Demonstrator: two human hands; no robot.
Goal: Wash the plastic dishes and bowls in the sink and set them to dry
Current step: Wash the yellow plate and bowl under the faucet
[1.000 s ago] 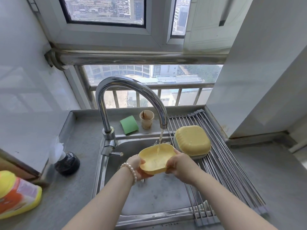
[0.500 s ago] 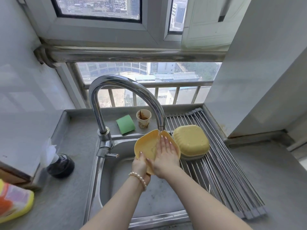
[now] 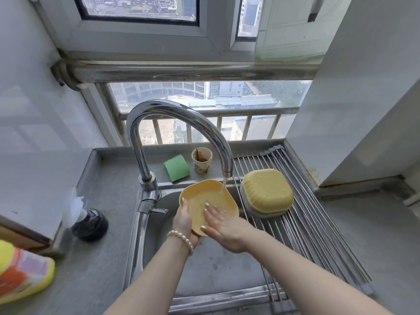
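Tilting the yellow dish (image 3: 211, 196) over the sink (image 3: 218, 271) under the faucet (image 3: 181, 123) stream so water ran off, gripped at its left rim by the left hand (image 3: 185, 221), rubbed by the flat, spread right hand (image 3: 223, 226), near stacked bowls (image 3: 267, 193) draining on the right rack (image 3: 318, 235).

White tiled walls (image 3: 34, 92), grey countertop (image 3: 372, 246), barred window (image 3: 204, 98) with daylight, city below

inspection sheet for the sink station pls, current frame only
Surface: grey counter, steel sink, tap running.
Job's things: yellow dish tilted under the stream; upturned yellow bowl on drying rack.
Clutter: green sponge, stained paper cup, dark bottle, yellow detergent bottle.
Hands: left hand grips the dish edge; right hand flat, rubbing inside.
Cables: nothing seen.
Surroundings: window, railing.
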